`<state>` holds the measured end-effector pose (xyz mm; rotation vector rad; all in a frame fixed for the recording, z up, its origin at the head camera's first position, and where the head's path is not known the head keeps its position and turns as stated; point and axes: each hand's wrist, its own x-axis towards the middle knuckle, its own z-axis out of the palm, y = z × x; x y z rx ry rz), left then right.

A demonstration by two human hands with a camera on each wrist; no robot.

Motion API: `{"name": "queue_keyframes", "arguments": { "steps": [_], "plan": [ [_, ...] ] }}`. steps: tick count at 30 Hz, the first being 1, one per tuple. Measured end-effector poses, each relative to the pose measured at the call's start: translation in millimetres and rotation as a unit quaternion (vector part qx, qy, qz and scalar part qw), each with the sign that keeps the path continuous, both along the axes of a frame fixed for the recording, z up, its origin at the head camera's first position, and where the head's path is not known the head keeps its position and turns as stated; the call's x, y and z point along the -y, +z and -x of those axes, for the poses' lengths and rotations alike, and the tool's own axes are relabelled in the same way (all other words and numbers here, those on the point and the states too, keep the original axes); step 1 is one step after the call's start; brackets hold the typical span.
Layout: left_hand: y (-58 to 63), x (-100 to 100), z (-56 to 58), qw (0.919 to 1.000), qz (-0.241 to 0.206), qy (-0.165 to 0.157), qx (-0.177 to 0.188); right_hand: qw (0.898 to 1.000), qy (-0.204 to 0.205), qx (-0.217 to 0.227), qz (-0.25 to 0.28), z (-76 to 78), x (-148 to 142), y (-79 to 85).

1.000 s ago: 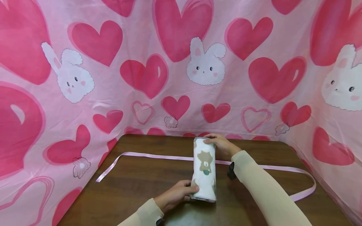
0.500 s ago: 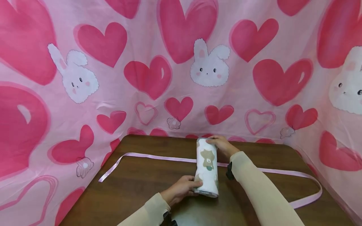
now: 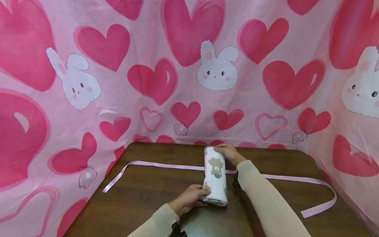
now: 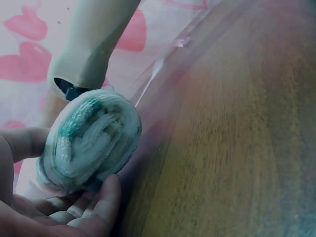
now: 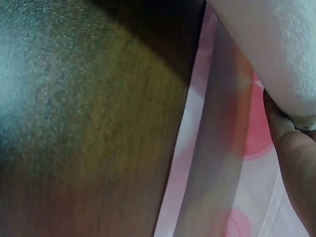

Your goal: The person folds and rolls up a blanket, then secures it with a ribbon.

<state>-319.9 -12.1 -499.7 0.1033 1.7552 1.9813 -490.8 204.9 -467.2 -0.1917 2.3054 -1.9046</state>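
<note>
A rolled towel point(image 3: 215, 176), white with a brown bear print and a grey edge, stretches lengthwise away from me across a pink ribbon point(image 3: 174, 166). My left hand point(image 3: 191, 197) holds its near end, thumb on top and fingers beneath. At the far end my right hand point(image 3: 230, 154) grips the roll from the right side. In the left wrist view the towel's end point(image 4: 94, 143) shows its coiled layers, with my left hand's fingers point(image 4: 106, 202) under it. The right wrist view catches only part of my right hand point(image 5: 296, 163) against the towel. Whether the roll touches the table cannot be told.
The ribbon runs crosswise over a brown wooden table point(image 3: 154, 194); its right part curves back toward me to a loose end point(image 3: 311, 211). Pink cloth point(image 3: 183, 85) with hearts and rabbits walls the back and both sides.
The towel's near end has shifted slightly away from me, both hands still holding the roll. My right forearm has moved a little left, uncovering the ribbon's right end.
</note>
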Motion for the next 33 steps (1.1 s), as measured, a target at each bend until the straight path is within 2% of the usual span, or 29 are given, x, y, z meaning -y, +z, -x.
{"name": "queue_keyframes", "arguments": {
  "steps": [10,14,18,22,26,33],
  "plan": [
    [-2.1,0,-2.3,1.0,0.003,0.003,0.004,1.0,-0.025,-0.003,-0.017,-0.4,2,-15.0],
    [1.3,0,-5.8,0.9997,0.017,0.012,-0.01,1.0,-0.012,-0.001,-0.008,-2.0,-2,-18.2],
    [6.7,2,-8.3,0.9978,0.048,0.024,-0.038,1.0,0.008,-0.001,0.0,-5.1,-9,-12.3],
    [10.7,5,-8.3,0.9948,0.079,0.029,-0.058,0.999,0.023,-0.014,-0.028,-6.3,-13,-3.7],
    [12.5,7,-7.8,0.9932,0.094,0.025,-0.065,0.996,0.024,-0.032,-0.082,-6.1,-13,2.7],
    [12.4,2,-6.4,0.9864,0.133,0.034,-0.09,0.984,0.029,-0.063,-0.162,-4.7,-9,1.8]
  ]
}}
